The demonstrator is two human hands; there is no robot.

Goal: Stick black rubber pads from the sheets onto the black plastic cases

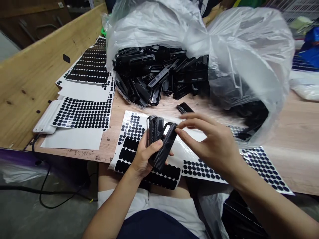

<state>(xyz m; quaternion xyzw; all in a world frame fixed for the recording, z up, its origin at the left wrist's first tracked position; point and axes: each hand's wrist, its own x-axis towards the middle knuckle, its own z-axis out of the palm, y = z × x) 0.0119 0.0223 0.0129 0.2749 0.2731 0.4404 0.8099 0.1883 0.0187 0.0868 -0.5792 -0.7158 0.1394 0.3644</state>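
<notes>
My left hand [144, 154] is closed around several long black plastic pieces with a carbon-fibre pattern, held upright and side by side above the sheets. The front piece [165, 146] leans to the right, and a light patch shows near its top. Behind it are the other held pieces [155, 127]. My right hand [211, 141] has thumb and forefinger pinched together at the front piece's upper right corner; whether something small is between them is hidden. Beneath the hands lies a sheet of black stickers [129, 142], its front part curling over the table edge.
A big clear plastic bag [159, 25] spills black plastic pieces [154, 74] onto the wooden table [296, 132]. One loose piece [184, 108] lies before it. More dot sheets [82, 111] and a white device [46, 121] with a cable are at left, beside a wooden board [50, 73].
</notes>
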